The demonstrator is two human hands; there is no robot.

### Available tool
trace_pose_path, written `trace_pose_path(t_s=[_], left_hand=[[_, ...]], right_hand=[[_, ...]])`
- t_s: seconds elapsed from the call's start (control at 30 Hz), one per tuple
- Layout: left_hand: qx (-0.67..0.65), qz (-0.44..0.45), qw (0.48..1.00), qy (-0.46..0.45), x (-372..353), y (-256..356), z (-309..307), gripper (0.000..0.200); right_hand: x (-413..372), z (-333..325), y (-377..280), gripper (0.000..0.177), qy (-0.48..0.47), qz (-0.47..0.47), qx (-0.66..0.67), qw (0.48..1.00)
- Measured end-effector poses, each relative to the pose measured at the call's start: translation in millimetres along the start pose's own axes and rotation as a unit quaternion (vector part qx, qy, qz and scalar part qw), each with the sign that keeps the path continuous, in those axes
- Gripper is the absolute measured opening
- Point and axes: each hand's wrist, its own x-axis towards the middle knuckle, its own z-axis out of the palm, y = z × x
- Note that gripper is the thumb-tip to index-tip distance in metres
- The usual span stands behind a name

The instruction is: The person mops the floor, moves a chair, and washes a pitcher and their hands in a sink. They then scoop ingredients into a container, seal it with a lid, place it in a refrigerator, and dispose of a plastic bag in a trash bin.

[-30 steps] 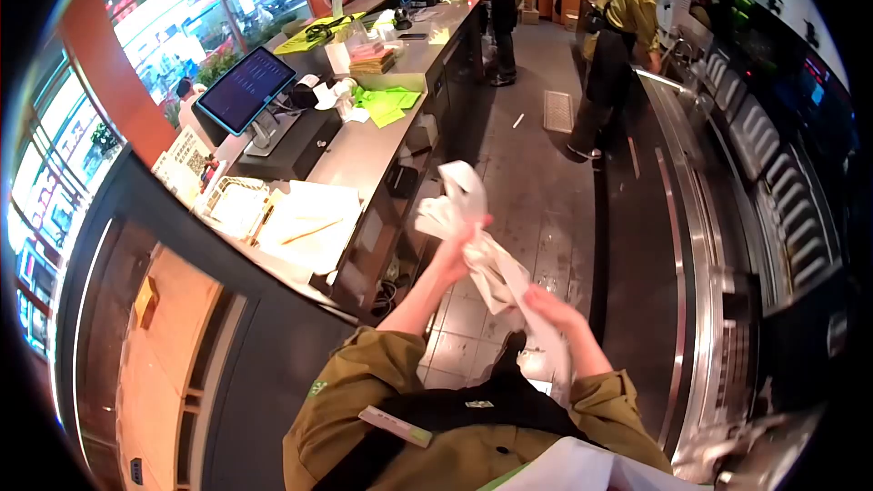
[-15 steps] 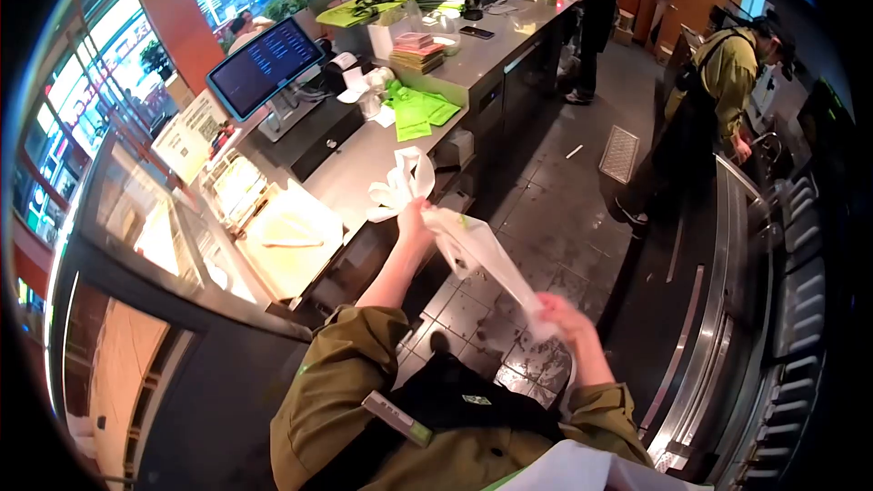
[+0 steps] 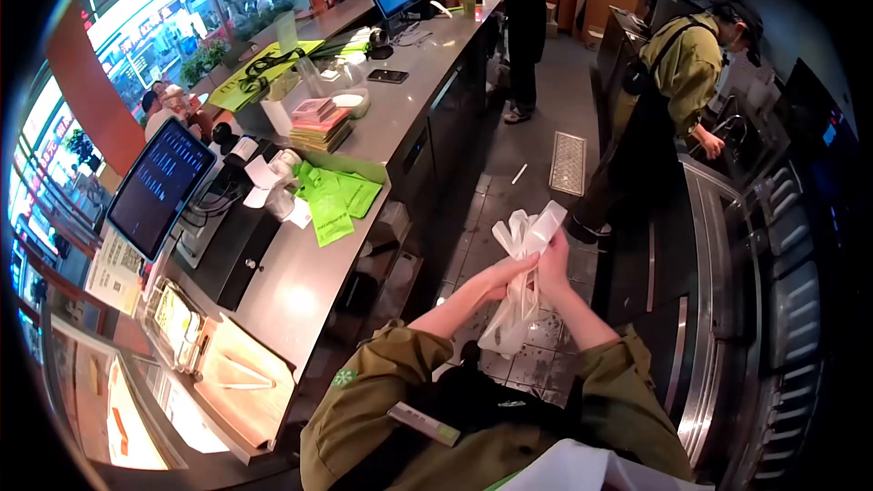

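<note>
A white translucent plastic bag [image 3: 511, 325] is bunched between my two hands, above the tiled floor. My left hand [image 3: 512, 276] closes around its gathered middle from the left. Against the other side presses my right hand [image 3: 552, 264], its fingers wrapped round the same bunch. Folded, looped ends of the bag stick up above both hands, and the rest hangs crumpled below. Some fingertips are hidden by the plastic.
Along the left runs a counter [image 3: 300, 286] with green packets [image 3: 332, 200], a monitor [image 3: 162, 184], stacked napkins [image 3: 320, 125] and a phone [image 3: 387, 76]. A co-worker [image 3: 677, 82] bends over a sink at right; another person [image 3: 526, 32] stands farther back. A grate [image 3: 568, 164] lies on the floor.
The bag was stretched between my separated hands; now both hands are together around it, with the bag gathered. My view has shifted, and the counter appears farther left.
</note>
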Motion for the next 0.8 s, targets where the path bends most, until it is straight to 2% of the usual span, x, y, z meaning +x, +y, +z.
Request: trace_pose_path(t_s=[0.03,0.07,0.1,0.17,0.2,0.23,0.3,0.37,0.4,0.5,0.53,0.57,0.6,0.63,0.67,0.7,0.73,0.77,0.8], left_hand=[[0.037,-0.016,0.999,-0.014,13,12,-9,0.034],[0.076,-0.032,0.996,-0.028,26,25,-18,0.031],[0.117,-0.05,0.991,-0.044,43,40,-24,0.029],[0.083,-0.077,0.993,-0.042,71,51,-19,0.028],[0.066,-0.075,0.994,-0.047,88,51,-15,0.029],[0.049,-0.07,0.995,-0.052,106,51,-11,0.031],[0.019,-0.067,0.995,-0.069,139,41,-6,0.034],[-0.03,-0.086,0.992,-0.089,158,44,11,0.034],[-0.009,-0.109,0.99,-0.09,166,48,14,0.036],[0.035,-0.122,0.982,-0.137,199,44,2,0.033],[0.089,-0.131,0.981,-0.108,218,40,-7,0.031],[0.143,-0.146,0.975,-0.085,240,39,-20,0.029],[0.092,-0.11,0.983,-0.117,259,34,-33,0.025],[0.062,-0.121,0.99,-0.041,268,40,-21,0.019],[0.029,-0.125,0.991,0.034,277,47,-9,0.015],[-0.045,-0.099,0.994,0.028,306,42,-21,0.011],[-0.06,-0.069,0.993,0.069,325,39,-17,0.012],[-0.072,-0.038,0.99,0.111,343,35,-10,0.013],[-0.083,-0.026,0.977,0.195,357,35,6,0.013]], right_hand=[[15,1,-5,0.021,0.006,0.079,0.052,0.996],[31,-9,-11,0.02,-0.065,0.089,0.011,0.994],[52,-17,-17,0.017,-0.061,0.137,0.024,0.988],[79,-37,-27,0.013,-0.074,0.086,-0.062,0.992],[83,-39,-26,0.01,0.009,0.039,0.003,0.999],[90,-47,-17,0.011,0.074,-0.054,-0.054,0.994],[94,-49,-24,0.011,0.16,-0.202,-0.213,0.943],[108,-69,-16,0.012,0.191,-0.273,-0.345,0.877],[116,-82,-10,0.013,0.202,-0.303,-0.41,0.836],[156,-140,27,0.015,0.153,-0.234,-0.409,0.869],[167,-143,-16,0.019,0.038,-0.012,-0.468,0.883],[168,-165,-19,0.019,-0.002,-0.049,-0.358,0.933],[173,-205,0,0.019,-0.051,-0.005,-0.276,0.96],[175,-227,-3,0.017,-0.093,0.105,-0.215,0.967],[173,-244,0,0.016,-0.082,0.173,-0.104,0.976],[170,-255,12,0.02,-0.066,0.196,-0.048,0.977],[164,-260,22,0.026,-0.081,0.211,-0.029,0.974],[155,-260,33,0.033,-0.074,0.277,0.11,0.952],[147,-253,41,0.044,-0.055,0.255,0.17,0.95]])
